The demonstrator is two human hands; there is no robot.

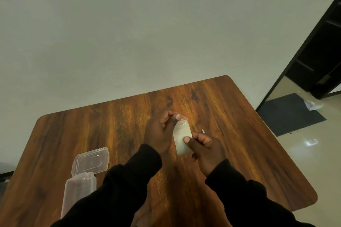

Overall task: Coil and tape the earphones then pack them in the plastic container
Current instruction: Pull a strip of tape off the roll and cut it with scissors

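Fingers (187, 139) pinch tape strip (181, 135); both hands.

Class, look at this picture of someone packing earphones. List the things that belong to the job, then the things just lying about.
Belongs to the job:
- strip of tape, pinched between left hand and right hand
- open plastic container and its lid

Just lying about:
- small white scrap on the table
- dark mat and litter on the floor

The earphones cannot be seen.
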